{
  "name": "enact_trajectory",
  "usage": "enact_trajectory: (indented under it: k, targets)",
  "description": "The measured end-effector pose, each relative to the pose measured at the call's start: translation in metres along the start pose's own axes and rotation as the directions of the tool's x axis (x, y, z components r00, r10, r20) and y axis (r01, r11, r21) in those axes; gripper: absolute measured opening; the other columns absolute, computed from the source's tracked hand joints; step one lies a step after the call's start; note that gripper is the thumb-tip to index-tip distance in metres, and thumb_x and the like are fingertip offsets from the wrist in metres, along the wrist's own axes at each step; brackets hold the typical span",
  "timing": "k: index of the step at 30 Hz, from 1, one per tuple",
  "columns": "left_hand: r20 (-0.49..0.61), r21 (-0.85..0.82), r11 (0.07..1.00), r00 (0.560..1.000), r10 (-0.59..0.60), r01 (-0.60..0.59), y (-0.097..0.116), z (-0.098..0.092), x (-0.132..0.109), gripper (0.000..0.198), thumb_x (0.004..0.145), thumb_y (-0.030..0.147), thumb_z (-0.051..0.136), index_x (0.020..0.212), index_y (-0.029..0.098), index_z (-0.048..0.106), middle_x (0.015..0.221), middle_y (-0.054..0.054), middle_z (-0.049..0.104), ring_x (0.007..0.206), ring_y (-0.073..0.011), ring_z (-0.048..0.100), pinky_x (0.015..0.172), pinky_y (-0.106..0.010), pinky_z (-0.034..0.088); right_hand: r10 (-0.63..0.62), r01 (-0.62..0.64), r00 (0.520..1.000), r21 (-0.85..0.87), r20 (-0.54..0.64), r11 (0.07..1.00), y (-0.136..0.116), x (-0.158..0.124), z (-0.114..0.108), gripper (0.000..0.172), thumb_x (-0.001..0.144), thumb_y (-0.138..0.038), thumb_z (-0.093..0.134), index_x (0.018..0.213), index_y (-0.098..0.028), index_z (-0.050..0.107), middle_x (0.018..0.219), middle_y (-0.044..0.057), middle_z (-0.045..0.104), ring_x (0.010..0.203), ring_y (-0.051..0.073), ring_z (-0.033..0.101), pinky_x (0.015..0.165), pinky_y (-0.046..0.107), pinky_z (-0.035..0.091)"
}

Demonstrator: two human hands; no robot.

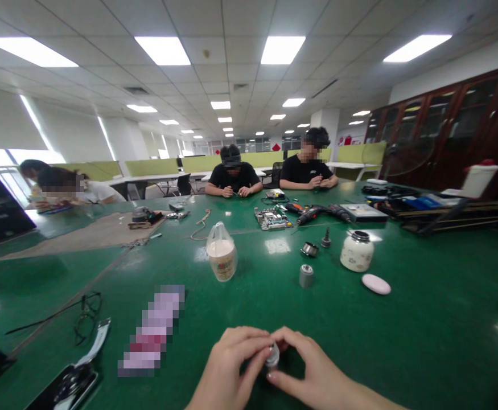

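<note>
My left hand (237, 364) and my right hand (311, 364) meet low in the middle of the view, just above the green table. Fingertips of both close around a small silver metal cylinder (273, 359); much of it is hidden by the fingers. Farther out on the table stands a grey metal can-shaped part (306, 277). Behind that lie a dark round metal part (309, 249) and a small upright shaft-like part (326, 238).
A bagged cup (222, 259), a cream jar (357, 252) and a pink oval object (375, 284) stand ahead. Left are a blurred-out purple item (152, 333) and eyeglasses (87, 319). A circuit board (273, 218) and power drills (311, 213) lie farther back. Several people sit around the table.
</note>
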State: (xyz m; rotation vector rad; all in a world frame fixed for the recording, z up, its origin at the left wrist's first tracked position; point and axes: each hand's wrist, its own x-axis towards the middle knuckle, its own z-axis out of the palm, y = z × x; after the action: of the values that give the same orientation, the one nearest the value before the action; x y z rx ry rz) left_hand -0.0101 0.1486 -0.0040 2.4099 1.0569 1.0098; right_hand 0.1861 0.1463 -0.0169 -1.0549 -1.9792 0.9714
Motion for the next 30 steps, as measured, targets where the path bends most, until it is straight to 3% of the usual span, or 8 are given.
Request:
enact_trajectory:
  k: [3,6,9,13,16,20,25,30]
  targets:
    - [-0.048,-0.06,0.998,0.999,-0.011,0.008,-0.008,0.01,-0.008,0.048,0.087,0.024,0.058,0.134,0.027,0.05,0.132,-0.01,0.054,0.114,-0.0207,0.057,0.096,-0.033,0.048,-0.053,0.053,0.999,0.02,-0.001,0.998,-0.001,-0.002,-0.002,0.033,0.074,-0.017,0.066,0.105,-0.021,0.059,0.099,0.002,0.065,0.092,0.019,0.06,0.085,0.032,0.045]
    - [-0.063,-0.133,0.991,0.997,-0.039,0.03,-0.016,0.02,-0.012,0.072,0.079,0.028,0.067,0.143,0.025,0.035,0.132,-0.012,0.052,0.115,-0.0231,0.055,0.095,-0.035,0.049,-0.114,0.119,0.992,0.122,-0.051,0.985,-0.001,-0.002,-0.006,0.044,0.075,-0.015,0.061,0.118,-0.021,0.052,0.106,0.005,0.063,0.096,0.019,0.06,0.09,0.035,0.045]
    - [0.016,-0.166,0.985,0.999,-0.046,0.048,-0.017,0.023,-0.01,0.055,0.08,0.027,0.067,0.132,0.023,0.049,0.119,-0.01,0.06,0.108,-0.0221,0.057,0.091,-0.034,0.049,-0.131,0.145,0.986,0.135,-0.108,0.98,-0.003,0.002,-0.009,0.028,0.085,-0.022,0.055,0.113,-0.022,0.056,0.104,0.005,0.064,0.095,0.018,0.06,0.089,0.035,0.045]
    - [0.079,-0.157,0.983,0.993,-0.085,0.097,-0.009,0.019,-0.006,0.029,0.082,0.027,0.065,0.11,0.02,0.063,0.094,-0.007,0.066,0.089,-0.0196,0.06,0.08,-0.031,0.05,-0.124,0.113,0.986,-0.104,-0.113,0.988,-0.013,0.009,-0.01,0.012,0.087,-0.03,0.059,0.094,-0.027,0.068,0.088,0.001,0.066,0.088,0.018,0.058,0.083,0.035,0.042]
    - [0.082,-0.149,0.982,0.991,-0.104,0.115,-0.007,0.019,-0.007,0.028,0.082,0.028,0.065,0.109,0.02,0.064,0.089,-0.006,0.066,0.085,-0.0194,0.06,0.075,-0.03,0.049,-0.068,0.042,0.99,-0.199,-0.124,0.979,-0.02,0.011,-0.008,0.008,0.084,-0.031,0.063,0.087,-0.029,0.071,0.086,0.0,0.065,0.088,0.018,0.057,0.082,0.035,0.04]
    - [0.073,-0.144,0.984,0.993,-0.093,0.103,-0.013,0.021,-0.009,0.036,0.082,0.028,0.065,0.117,0.022,0.061,0.091,-0.005,0.065,0.085,-0.0194,0.06,0.074,-0.029,0.049,0.002,-0.032,0.988,-0.194,-0.152,0.981,-0.024,0.009,-0.005,0.007,0.082,-0.03,0.065,0.085,-0.029,0.071,0.09,0.0,0.064,0.089,0.019,0.056,0.082,0.034,0.04]
    - [0.086,-0.122,0.988,0.993,-0.082,0.092,-0.015,0.021,-0.009,0.035,0.082,0.03,0.065,0.115,0.02,0.062,0.093,-0.007,0.065,0.087,-0.02,0.06,0.077,-0.03,0.05,-0.063,0.019,0.971,-0.187,-0.232,0.982,-0.024,0.01,-0.008,0.009,0.083,-0.032,0.064,0.081,-0.025,0.07,0.088,0.001,0.065,0.088,0.018,0.058,0.081,0.033,0.041]
    - [0.066,-0.1,0.991,0.994,-0.088,0.094,-0.012,0.019,-0.01,0.04,0.083,0.035,0.065,0.119,0.02,0.06,0.096,-0.008,0.065,0.092,-0.0207,0.059,0.083,-0.033,0.05,-0.084,-0.01,0.928,-0.248,-0.364,0.969,-0.004,0.023,-0.033,0.017,0.087,-0.039,0.06,0.087,-0.028,0.072,0.094,0.002,0.065,0.093,0.02,0.058,0.088,0.037,0.04]
